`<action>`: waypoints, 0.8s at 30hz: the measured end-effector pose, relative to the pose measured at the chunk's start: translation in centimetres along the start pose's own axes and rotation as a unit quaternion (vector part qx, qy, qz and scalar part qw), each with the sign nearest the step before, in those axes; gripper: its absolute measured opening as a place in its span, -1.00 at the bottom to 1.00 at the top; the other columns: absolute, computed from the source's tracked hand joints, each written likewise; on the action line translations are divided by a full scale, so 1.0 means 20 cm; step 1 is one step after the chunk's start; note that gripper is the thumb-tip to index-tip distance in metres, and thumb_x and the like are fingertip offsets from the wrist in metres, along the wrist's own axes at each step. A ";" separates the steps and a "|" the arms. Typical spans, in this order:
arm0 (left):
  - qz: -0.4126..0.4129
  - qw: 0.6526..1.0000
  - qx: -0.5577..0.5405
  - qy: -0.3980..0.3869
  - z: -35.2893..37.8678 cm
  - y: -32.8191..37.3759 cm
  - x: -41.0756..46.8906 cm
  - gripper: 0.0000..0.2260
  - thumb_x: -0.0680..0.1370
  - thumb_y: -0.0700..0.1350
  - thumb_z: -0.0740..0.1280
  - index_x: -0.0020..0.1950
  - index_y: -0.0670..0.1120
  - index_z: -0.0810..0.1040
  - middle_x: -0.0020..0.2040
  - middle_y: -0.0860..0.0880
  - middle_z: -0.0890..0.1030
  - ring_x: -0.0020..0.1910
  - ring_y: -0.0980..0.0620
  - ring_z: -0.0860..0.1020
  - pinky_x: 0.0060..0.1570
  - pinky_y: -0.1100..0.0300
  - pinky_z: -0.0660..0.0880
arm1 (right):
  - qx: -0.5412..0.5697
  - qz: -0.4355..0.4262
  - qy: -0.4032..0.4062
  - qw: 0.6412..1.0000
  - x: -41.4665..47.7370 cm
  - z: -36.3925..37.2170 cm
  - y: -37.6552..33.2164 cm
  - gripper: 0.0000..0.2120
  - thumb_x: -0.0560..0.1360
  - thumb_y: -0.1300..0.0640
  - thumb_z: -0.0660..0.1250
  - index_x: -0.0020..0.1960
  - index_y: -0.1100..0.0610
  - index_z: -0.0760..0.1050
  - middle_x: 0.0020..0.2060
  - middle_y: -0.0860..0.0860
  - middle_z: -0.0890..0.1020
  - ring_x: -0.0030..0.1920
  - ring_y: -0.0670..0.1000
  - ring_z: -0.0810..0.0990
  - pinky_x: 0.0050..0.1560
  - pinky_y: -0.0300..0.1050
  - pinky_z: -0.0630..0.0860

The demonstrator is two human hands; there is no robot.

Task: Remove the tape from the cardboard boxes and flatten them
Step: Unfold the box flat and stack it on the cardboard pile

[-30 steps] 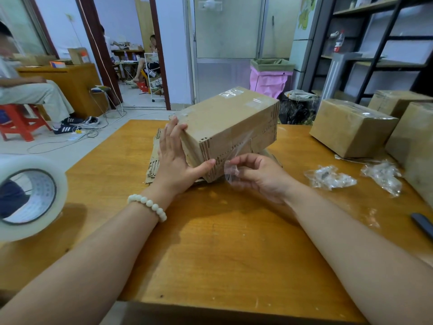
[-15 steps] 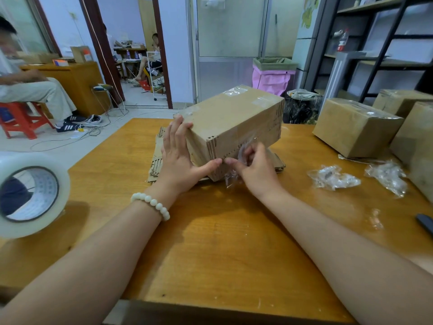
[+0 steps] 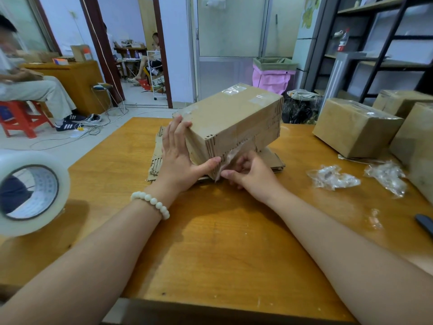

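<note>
A taped cardboard box [image 3: 234,118] stands tilted on a stack of flattened cardboard [image 3: 273,160] in the middle of the wooden table [image 3: 210,249]. My left hand [image 3: 178,158] lies flat against the box's near left face, fingers straight, thumb at the lower corner. My right hand [image 3: 250,174] pinches a strip of clear tape [image 3: 230,157] that is partly peeled from the box's lower right side.
A big roll of clear tape [image 3: 30,193] stands at the left table edge. Crumpled tape wads [image 3: 332,178] lie at right. Taped boxes [image 3: 356,126] stand at the far right. A dark tool [image 3: 425,224] lies at the right edge. A person sits at far left.
My right hand has moved back from the open table to the box's lower corner and now pinches the tape close to the cardboard. The left hand has stayed on the box.
</note>
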State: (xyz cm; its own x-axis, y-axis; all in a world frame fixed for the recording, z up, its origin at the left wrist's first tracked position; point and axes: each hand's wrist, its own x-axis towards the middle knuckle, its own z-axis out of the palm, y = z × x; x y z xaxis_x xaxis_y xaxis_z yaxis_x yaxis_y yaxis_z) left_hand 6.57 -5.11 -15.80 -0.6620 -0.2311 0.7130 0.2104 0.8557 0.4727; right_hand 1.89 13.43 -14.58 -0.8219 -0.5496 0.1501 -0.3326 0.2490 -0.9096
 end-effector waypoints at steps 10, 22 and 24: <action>0.004 1.000 -0.003 0.003 0.01 0.02 0.01 -0.29 0.32 0.34 0.33 0.34 0.12 0.13 0.50 -0.22 0.16 0.51 -0.20 0.07 0.45 -0.28 0.12 | -0.064 -0.077 0.053 0.994 -0.02 0.04 -0.03 -0.85 0.52 0.08 0.35 -0.22 0.04 0.48 -0.28 -0.09 0.51 -0.23 -0.14 0.46 -0.24 -0.29 0.33; -0.002 1.000 -0.011 0.007 0.01 0.02 0.00 -0.26 0.28 0.46 0.32 0.30 0.14 0.14 0.48 -0.20 0.16 0.49 -0.20 0.09 0.47 -0.16 0.11 | -0.120 -0.072 0.098 0.985 -0.01 0.05 -0.04 -0.70 0.48 0.26 0.33 -0.31 0.08 0.27 -0.24 -0.08 0.36 -0.24 -0.16 0.33 -0.27 -0.34 0.24; -0.010 0.999 -0.035 0.015 0.01 0.01 0.00 -0.31 0.29 0.36 0.36 0.27 0.16 0.14 0.47 -0.20 0.15 0.49 -0.18 0.08 0.45 -0.05 0.10 | -0.121 -0.093 0.071 0.986 -0.02 0.04 -0.04 -0.76 0.49 0.21 0.35 -0.25 0.06 0.32 -0.20 -0.11 0.37 -0.20 -0.18 0.36 -0.23 -0.39 0.29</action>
State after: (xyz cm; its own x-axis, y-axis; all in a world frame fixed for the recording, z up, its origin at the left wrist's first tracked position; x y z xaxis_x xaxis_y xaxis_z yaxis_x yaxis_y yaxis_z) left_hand 6.39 -4.77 -15.73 -0.6452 -0.2628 0.7174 0.2474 0.8165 0.5216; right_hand 2.87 12.89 -14.23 -0.7868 -0.4915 0.3734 -0.5702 0.3472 -0.7445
